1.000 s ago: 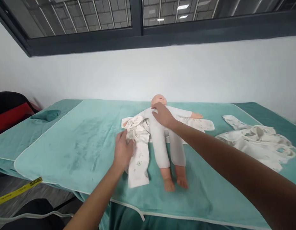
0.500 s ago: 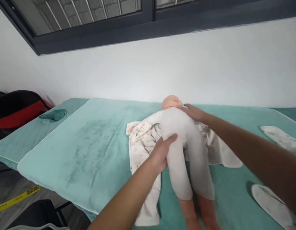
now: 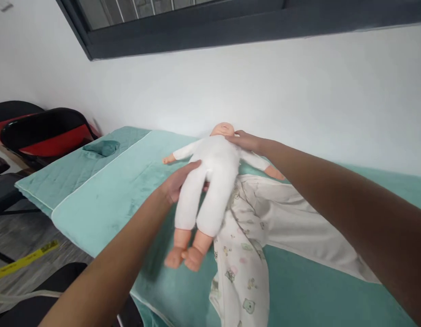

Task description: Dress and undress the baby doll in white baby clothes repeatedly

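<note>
A baby doll point(image 3: 210, 177) in a white bodysuit is lifted off the teal mat point(image 3: 108, 204), its feet hanging toward me. My left hand point(image 3: 178, 181) grips the doll at its hip and left thigh, thumb on top. My right hand point(image 3: 246, 141) cups the doll behind its neck and right shoulder. A white printed baby garment point(image 3: 254, 231) lies spread on the mat below and to the right of the doll, one leg trailing toward the near edge.
The mat covers a teal padded table point(image 3: 60, 168) against a white wall. A folded teal cloth point(image 3: 101, 147) lies at the table's far left. Black and red chairs point(image 3: 47, 131) stand left of the table. Yellow tape point(image 3: 24, 261) marks the floor.
Both hands took hold of the doll and lifted it off the printed garment, shifting it left. The garment now lies uncovered on the mat. The view swung right.
</note>
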`<state>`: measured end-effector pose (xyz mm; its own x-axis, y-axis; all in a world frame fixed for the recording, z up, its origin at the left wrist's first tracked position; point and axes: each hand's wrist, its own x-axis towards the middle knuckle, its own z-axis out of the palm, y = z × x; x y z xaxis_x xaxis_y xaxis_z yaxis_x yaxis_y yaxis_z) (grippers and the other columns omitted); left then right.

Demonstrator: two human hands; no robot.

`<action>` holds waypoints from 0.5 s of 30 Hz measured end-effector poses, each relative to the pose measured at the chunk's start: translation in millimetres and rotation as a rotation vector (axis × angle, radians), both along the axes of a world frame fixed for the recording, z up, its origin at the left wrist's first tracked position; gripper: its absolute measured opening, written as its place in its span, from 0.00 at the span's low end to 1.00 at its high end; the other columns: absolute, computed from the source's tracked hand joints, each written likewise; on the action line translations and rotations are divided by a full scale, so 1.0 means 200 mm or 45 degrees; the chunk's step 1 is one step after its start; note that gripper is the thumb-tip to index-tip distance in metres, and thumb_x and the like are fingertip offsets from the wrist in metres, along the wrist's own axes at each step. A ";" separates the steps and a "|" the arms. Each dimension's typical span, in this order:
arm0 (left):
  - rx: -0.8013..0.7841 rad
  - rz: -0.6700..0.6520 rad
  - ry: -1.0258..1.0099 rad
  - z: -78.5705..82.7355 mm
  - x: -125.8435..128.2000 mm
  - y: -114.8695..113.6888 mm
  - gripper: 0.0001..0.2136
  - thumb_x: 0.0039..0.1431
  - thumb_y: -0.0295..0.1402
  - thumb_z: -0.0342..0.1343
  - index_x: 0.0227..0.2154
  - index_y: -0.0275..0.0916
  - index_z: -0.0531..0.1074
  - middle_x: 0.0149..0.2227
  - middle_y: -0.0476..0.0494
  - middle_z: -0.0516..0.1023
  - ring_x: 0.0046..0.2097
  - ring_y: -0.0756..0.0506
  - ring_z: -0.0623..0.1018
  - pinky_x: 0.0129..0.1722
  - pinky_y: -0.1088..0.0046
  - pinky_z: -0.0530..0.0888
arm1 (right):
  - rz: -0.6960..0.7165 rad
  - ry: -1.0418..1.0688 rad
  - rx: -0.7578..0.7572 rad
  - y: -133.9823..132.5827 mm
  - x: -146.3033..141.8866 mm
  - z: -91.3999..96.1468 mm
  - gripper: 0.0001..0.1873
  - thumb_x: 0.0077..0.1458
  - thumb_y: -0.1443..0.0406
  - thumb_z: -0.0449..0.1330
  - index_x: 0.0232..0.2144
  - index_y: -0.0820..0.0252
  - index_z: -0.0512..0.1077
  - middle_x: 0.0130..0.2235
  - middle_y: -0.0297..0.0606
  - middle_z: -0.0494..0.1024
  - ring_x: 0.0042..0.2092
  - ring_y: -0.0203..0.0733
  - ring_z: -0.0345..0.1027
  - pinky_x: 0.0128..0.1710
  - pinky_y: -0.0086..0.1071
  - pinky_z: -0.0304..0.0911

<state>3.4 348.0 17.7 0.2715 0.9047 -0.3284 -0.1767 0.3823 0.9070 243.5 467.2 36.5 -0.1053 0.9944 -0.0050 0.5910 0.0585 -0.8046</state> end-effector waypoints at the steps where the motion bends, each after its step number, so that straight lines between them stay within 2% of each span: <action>1: 0.005 0.009 0.035 -0.03 -0.05 0.03 0.20 0.61 0.46 0.53 0.34 0.29 0.75 0.27 0.42 0.80 0.29 0.43 0.79 0.34 0.60 0.77 | 0.047 0.051 -0.011 0.03 -0.06 -0.01 0.35 0.46 0.47 0.65 0.52 0.60 0.68 0.54 0.52 0.74 0.52 0.53 0.68 0.51 0.43 0.66; 4: 0.058 0.050 0.168 -0.11 -0.16 0.08 0.23 0.62 0.48 0.52 0.32 0.28 0.75 0.25 0.40 0.79 0.30 0.42 0.79 0.34 0.59 0.77 | 0.121 0.086 0.009 0.09 -0.17 -0.05 0.36 0.46 0.50 0.67 0.54 0.61 0.66 0.56 0.52 0.72 0.53 0.52 0.67 0.53 0.42 0.64; 7: 0.228 0.153 0.491 -0.15 -0.21 0.10 0.22 0.60 0.50 0.54 0.33 0.30 0.75 0.28 0.38 0.80 0.35 0.39 0.80 0.37 0.59 0.77 | 0.164 -0.130 0.024 0.10 -0.16 -0.10 0.32 0.51 0.47 0.62 0.53 0.59 0.67 0.55 0.49 0.73 0.51 0.49 0.69 0.50 0.39 0.64; 9: 0.365 0.211 0.821 -0.15 -0.24 0.08 0.23 0.59 0.51 0.53 0.37 0.32 0.75 0.34 0.36 0.81 0.39 0.37 0.80 0.39 0.58 0.78 | 0.199 -0.367 -0.023 0.07 -0.06 -0.14 0.27 0.58 0.44 0.53 0.47 0.58 0.70 0.51 0.47 0.76 0.47 0.48 0.71 0.46 0.37 0.65; 11: 0.460 0.290 1.069 -0.11 -0.24 0.05 0.22 0.61 0.48 0.52 0.46 0.33 0.73 0.44 0.32 0.80 0.46 0.33 0.79 0.46 0.53 0.76 | 0.187 -0.567 -0.106 -0.02 0.10 -0.17 0.27 0.62 0.45 0.46 0.38 0.60 0.72 0.43 0.48 0.79 0.41 0.49 0.72 0.42 0.37 0.64; 13: 0.684 0.321 1.295 -0.07 -0.22 -0.03 0.21 0.62 0.39 0.51 0.55 0.35 0.68 0.55 0.30 0.73 0.57 0.31 0.73 0.55 0.49 0.70 | 0.125 -0.715 -0.174 -0.15 0.30 -0.20 0.26 0.62 0.47 0.47 0.30 0.61 0.71 0.36 0.50 0.79 0.38 0.51 0.72 0.39 0.39 0.62; 14: 0.873 0.257 1.410 -0.05 -0.19 -0.09 0.21 0.62 0.33 0.49 0.58 0.37 0.65 0.59 0.31 0.69 0.61 0.32 0.69 0.58 0.49 0.67 | 0.093 -0.784 -0.197 -0.24 0.40 -0.20 0.24 0.61 0.48 0.48 0.28 0.60 0.70 0.35 0.50 0.78 0.38 0.52 0.72 0.38 0.39 0.62; 15: 1.102 0.120 1.532 -0.04 -0.16 -0.15 0.23 0.61 0.28 0.47 0.59 0.39 0.64 0.62 0.33 0.66 0.64 0.33 0.65 0.61 0.50 0.64 | 0.066 -0.847 -0.217 -0.33 0.49 -0.20 0.22 0.60 0.49 0.50 0.27 0.60 0.70 0.35 0.50 0.78 0.38 0.53 0.72 0.37 0.39 0.61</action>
